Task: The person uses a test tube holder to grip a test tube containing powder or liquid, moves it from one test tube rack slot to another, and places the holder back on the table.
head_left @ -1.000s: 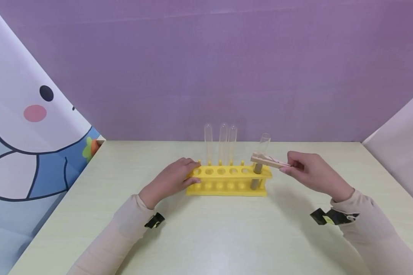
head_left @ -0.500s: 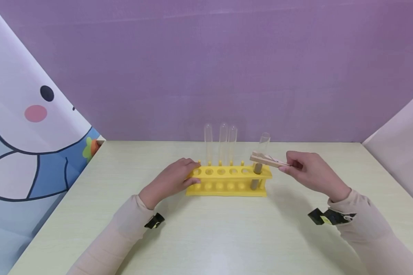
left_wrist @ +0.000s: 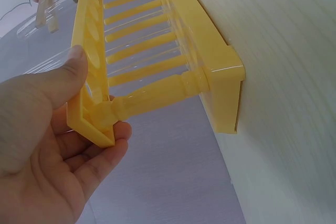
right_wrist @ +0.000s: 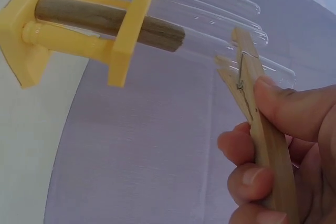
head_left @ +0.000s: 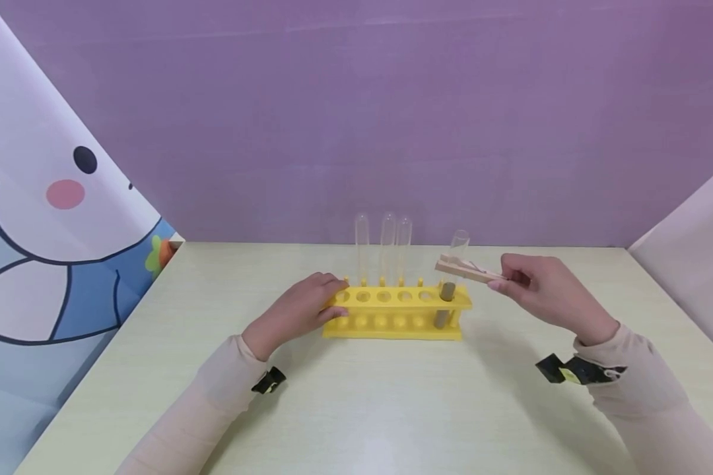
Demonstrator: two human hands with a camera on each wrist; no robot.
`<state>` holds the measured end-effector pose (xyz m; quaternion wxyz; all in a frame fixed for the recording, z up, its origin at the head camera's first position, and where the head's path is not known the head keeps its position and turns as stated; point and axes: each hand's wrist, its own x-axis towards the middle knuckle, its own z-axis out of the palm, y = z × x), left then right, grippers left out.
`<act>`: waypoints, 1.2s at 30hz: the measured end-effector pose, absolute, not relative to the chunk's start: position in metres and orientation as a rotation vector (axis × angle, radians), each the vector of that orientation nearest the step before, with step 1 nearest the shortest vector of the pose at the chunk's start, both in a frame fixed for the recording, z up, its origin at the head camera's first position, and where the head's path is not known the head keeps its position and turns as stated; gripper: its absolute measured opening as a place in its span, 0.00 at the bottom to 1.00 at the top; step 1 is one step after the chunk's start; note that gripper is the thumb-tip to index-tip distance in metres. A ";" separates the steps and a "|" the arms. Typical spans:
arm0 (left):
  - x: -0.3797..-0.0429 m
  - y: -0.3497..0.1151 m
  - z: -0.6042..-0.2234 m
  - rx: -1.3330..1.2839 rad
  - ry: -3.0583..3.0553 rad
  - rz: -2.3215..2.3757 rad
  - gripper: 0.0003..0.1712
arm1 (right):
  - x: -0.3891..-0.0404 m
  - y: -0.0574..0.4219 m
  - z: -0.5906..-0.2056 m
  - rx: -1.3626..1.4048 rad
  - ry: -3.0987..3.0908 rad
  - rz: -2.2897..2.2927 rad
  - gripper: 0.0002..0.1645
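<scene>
My left hand (head_left: 294, 308) grips the left end of a yellow test tube rack (head_left: 392, 334), thumb over the top plate and fingers beneath it. My right hand (head_left: 552, 295) holds a wooden test tube holder (head_left: 475, 272), its thumb and fingers around the handle in the right wrist view. The holder's jaws stand around the upper part of a glass test tube (head_left: 460, 244) in the rack's rightmost hole. Inside the lower part of this tube sits a grey-brown cylindrical filling (right_wrist: 163, 33), its top showing above the top plate.
Behind the rack's holes, upside-down glass test tubes (head_left: 362, 244) stand on the rear pegs. The rack rests on a pale wood-grain table (head_left: 368, 409). A purple backdrop (head_left: 356, 125) rises behind it, with a cartoon-printed cloth (head_left: 35, 264) at the left.
The right hand has lifted slightly, and the test tube holder sits a little higher along the tube, nearer its mouth. The left hand and the rack have stayed in place.
</scene>
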<state>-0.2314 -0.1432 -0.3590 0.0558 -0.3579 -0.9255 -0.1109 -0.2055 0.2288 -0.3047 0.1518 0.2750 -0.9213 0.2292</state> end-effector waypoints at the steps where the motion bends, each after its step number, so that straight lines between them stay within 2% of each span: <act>1: -0.232 -0.143 -0.359 -1.086 -2.809 -0.335 0.29 | -0.205 0.229 -0.303 0.789 -2.634 0.653 0.21; 18: -0.233 -0.142 -0.359 -1.080 -2.813 -0.344 0.29 | -0.206 0.233 -0.276 0.753 -2.541 0.608 0.21; 36: -0.231 -0.143 -0.360 -1.084 -2.811 -0.342 0.29 | -0.202 0.233 -0.265 0.667 -2.474 0.659 0.20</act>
